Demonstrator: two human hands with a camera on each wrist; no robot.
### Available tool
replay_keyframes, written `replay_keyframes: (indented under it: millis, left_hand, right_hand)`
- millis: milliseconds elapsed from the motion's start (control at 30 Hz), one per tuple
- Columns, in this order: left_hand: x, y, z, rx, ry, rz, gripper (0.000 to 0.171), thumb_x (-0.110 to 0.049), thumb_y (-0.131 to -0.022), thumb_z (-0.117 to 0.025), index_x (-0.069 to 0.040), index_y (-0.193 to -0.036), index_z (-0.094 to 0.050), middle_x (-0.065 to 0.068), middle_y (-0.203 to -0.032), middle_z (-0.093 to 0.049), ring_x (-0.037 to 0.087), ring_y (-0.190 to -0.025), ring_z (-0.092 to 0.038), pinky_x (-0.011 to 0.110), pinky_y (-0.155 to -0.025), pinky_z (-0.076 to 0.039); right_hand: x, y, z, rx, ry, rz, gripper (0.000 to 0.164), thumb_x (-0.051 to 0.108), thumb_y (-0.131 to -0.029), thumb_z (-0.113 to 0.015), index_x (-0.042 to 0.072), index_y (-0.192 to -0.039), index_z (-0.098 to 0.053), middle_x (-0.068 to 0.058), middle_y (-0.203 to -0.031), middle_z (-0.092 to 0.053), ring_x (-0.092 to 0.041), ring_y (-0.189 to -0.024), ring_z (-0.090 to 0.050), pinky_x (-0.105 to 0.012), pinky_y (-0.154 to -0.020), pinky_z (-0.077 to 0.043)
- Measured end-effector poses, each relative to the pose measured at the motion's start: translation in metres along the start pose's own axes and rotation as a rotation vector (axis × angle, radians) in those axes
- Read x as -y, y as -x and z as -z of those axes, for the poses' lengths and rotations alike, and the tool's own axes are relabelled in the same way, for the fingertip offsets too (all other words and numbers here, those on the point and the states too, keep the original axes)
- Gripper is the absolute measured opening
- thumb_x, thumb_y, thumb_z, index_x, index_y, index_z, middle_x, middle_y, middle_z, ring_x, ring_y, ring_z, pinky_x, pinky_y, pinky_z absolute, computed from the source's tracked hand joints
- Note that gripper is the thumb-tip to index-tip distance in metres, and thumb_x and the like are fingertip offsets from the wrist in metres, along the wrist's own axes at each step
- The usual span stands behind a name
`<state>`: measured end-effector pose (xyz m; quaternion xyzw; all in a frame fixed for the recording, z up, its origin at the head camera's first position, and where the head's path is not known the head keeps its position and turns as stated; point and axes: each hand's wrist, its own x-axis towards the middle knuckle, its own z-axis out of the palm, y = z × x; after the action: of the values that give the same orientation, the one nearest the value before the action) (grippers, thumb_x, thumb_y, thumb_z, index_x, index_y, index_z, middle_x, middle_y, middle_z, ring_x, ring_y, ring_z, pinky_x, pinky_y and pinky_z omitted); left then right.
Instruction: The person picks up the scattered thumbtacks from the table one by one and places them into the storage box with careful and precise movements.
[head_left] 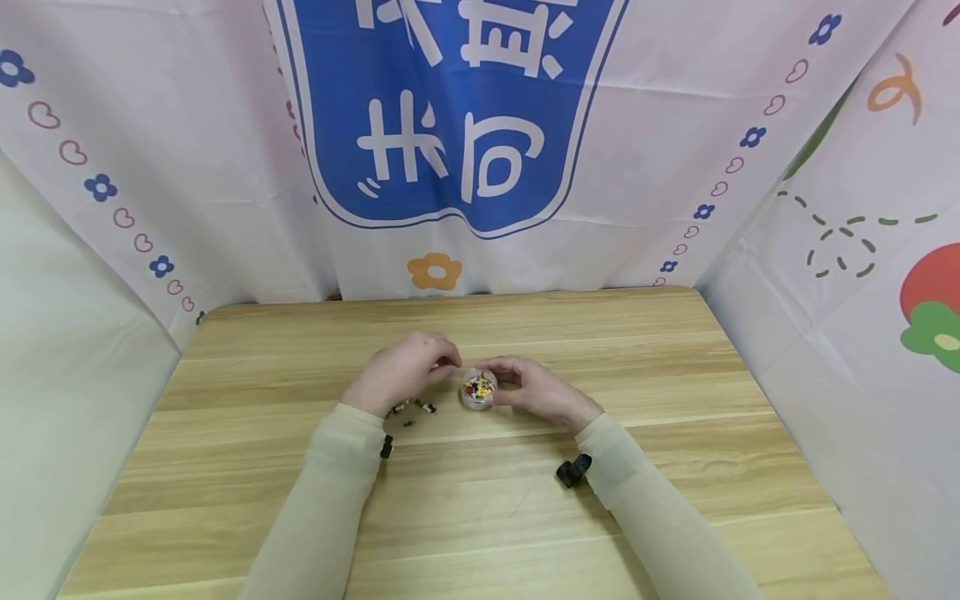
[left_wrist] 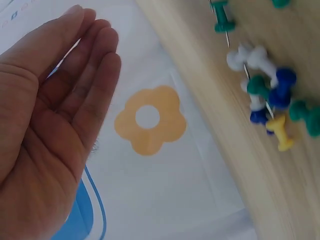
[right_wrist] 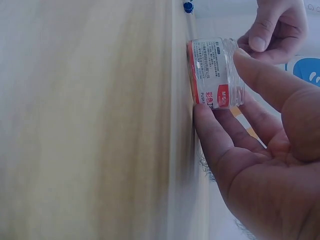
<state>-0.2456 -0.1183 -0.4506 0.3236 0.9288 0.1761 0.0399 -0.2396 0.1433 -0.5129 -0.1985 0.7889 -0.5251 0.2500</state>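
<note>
My right hand (head_left: 536, 389) grips a small clear jar (right_wrist: 215, 75) round its side, thumb near the threaded mouth and fingers at the lower wall. The jar is lidless, carries a printed white and red label, and stands upright on the table. Through its mouth shows a mix of colourful push pins (head_left: 477, 387). My left hand (head_left: 408, 367) is just left of the mouth, its thumb tip against the fingertips; I cannot tell whether a pin is between them. Loose push pins (left_wrist: 280, 90) in green, white, blue and yellow lie below that hand.
The wooden table (head_left: 480, 517) ends at a rounded back edge, against a hanging white cloth (head_left: 225, 242) with printed flowers and a blue sign. More cloth walls stand at the left and right. A dark wrist camera (head_left: 573, 471) sits beside my right sleeve.
</note>
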Motion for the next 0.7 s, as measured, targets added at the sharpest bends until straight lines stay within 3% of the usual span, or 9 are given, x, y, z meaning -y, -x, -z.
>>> replay_keyframes:
  millis: [367,700]
  left_hand:
    - [0.029,0.012,0.006,0.054,0.061,0.076,0.01,-0.017,-0.097,-0.072,-0.011,-0.104,-0.077,-0.004,-0.099,-0.072,0.018,-0.095,-0.066,0.039,-0.086,-0.055]
    - [0.043,0.031,0.016,0.148,0.132,0.27,0.012,-0.016,-0.092,-0.078,-0.011,-0.101,-0.074,0.0,-0.097,-0.069,0.018,-0.089,-0.061,0.042,-0.084,-0.053]
  right_hand:
    - [0.001,0.0,-0.001,0.001,-0.014,-0.004,0.058,0.016,-0.095,-0.075,0.021,-0.149,-0.056,-0.001,-0.15,-0.056,-0.02,-0.141,-0.047,-0.043,-0.116,-0.037]
    - [-0.001,0.0,0.0,0.008,-0.005,-0.01,0.057,0.016,-0.095,-0.074,0.022,-0.149,-0.056,0.0,-0.149,-0.056,-0.019,-0.14,-0.048,-0.042,-0.116,-0.037]
